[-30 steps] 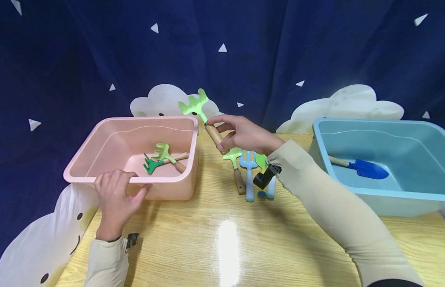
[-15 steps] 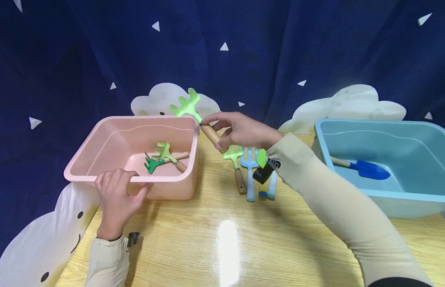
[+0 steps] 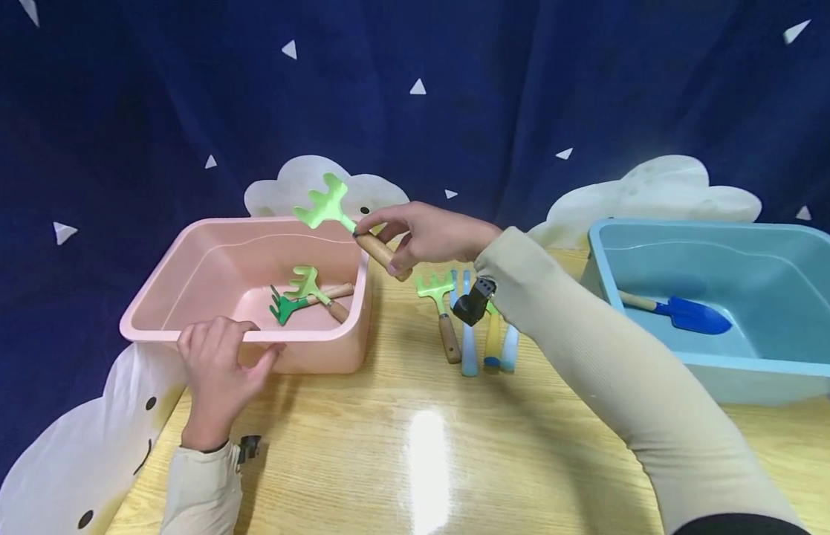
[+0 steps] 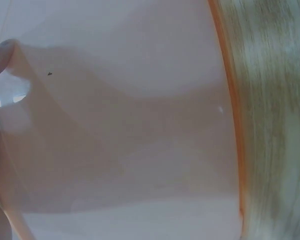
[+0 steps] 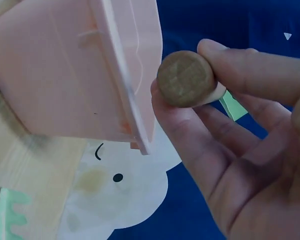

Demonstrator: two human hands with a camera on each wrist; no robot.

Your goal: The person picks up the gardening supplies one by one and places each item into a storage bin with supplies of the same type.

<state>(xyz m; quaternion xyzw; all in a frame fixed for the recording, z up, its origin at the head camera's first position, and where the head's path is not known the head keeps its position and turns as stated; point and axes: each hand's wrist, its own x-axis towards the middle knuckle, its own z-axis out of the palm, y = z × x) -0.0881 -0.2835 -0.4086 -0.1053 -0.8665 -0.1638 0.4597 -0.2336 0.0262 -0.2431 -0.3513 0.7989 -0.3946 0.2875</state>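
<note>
One light-green rake (image 3: pixel 349 223) was pinched by its handle (image 3: pixel 377 250) in your right hand (image 3: pixel 428 232), held high near the right side of the pink bin (image 3: pixel 321 358), probably to clear the edge, while your left hand (image 3: pixel 217 368) gripped the front rim (image 3: pixel 314 335), seemingly for steadiness.

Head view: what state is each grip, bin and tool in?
Pink bin: upright, open, two rakes inside
Blue bin: upright, open, trowel inside
Held rake: aloft, tilted
Left grip: on pink bin's near rim
Right grip: pinching held rake's handle
Loose tools: lying, some partly hidden
</note>
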